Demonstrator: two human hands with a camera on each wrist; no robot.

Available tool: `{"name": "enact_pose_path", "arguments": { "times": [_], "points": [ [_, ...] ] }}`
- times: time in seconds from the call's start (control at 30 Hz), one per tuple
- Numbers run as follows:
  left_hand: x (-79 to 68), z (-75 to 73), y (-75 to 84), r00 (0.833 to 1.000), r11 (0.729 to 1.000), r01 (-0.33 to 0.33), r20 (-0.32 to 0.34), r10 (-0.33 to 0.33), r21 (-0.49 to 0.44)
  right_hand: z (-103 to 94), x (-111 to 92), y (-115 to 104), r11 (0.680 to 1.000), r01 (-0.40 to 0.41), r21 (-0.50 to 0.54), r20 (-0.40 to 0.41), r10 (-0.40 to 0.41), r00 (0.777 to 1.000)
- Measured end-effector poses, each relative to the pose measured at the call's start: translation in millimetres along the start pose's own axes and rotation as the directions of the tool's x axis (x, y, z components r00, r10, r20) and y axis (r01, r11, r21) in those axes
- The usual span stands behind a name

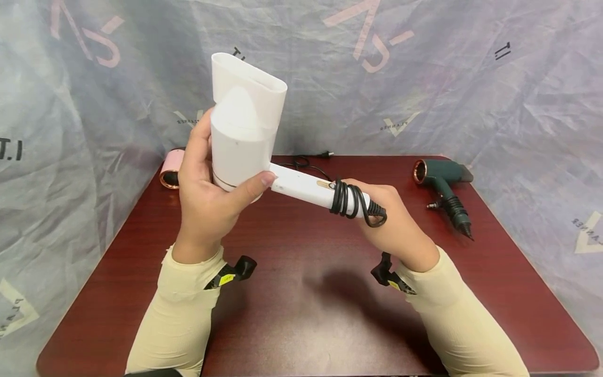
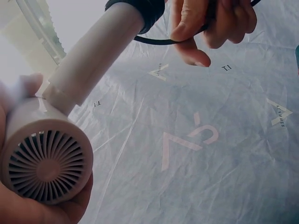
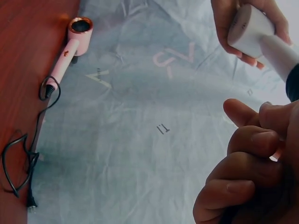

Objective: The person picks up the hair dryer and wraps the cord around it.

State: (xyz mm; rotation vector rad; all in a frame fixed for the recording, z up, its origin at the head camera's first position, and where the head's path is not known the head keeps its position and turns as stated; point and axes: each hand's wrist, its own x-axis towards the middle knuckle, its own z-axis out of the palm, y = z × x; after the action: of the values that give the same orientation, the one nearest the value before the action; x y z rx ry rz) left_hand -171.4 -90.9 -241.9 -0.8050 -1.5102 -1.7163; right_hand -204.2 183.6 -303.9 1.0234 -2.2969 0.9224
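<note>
A white hair dryer is held up above the table, its flat nozzle pointing up and its handle slanting down to the right. My left hand grips the barrel, thumb across the near side; the left wrist view shows the slatted rear grille. Black cord is wound in several loops round the handle's end. Behind that end is my right hand, partly hidden by it. In the left wrist view, the curled fingers of my right hand hold a stretch of the cord running off the handle.
A dark green hair dryer, cord wrapped on its handle, lies at the table's right. At the back left lies a pink hair dryer with a loose cord and plug. Printed grey fabric surrounds the red-brown table.
</note>
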Motion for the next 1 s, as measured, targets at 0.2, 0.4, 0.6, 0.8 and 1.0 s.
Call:
{"name": "enact_pose_path", "arguments": {
  "times": [0.2,0.4,0.6,0.8,1.0],
  "points": [
    [0.3,0.3,-3.0,1.0,1.0,-0.005,-0.023,0.005,-0.014,6.6,-1.5,-2.6,0.998,-0.062,0.029,-0.014,0.062,0.998],
    [0.8,1.6,-3.3,0.999,0.999,-0.012,-0.042,0.01,-0.033,8.7,-4.1,-8.5,0.953,-0.216,0.214,0.042,0.212,0.976],
    [-0.2,2.3,-2.6,0.998,1.0,-0.001,-0.07,-0.001,-0.03,8.2,-2.8,-16.3,0.955,-0.214,0.206,0.066,0.205,0.977],
    [-1.1,2.7,-1.4,0.996,0.999,0.013,-0.087,-0.016,-0.032,7.1,0.3,-23.4,0.974,-0.101,0.204,0.06,0.09,0.994],
    [-2.1,3.0,-1.3,0.997,0.998,0.036,-0.061,-0.039,-0.046,7.4,-0.1,-25.2,0.977,-0.058,0.206,0.059,0.047,0.997]
  ]
}}
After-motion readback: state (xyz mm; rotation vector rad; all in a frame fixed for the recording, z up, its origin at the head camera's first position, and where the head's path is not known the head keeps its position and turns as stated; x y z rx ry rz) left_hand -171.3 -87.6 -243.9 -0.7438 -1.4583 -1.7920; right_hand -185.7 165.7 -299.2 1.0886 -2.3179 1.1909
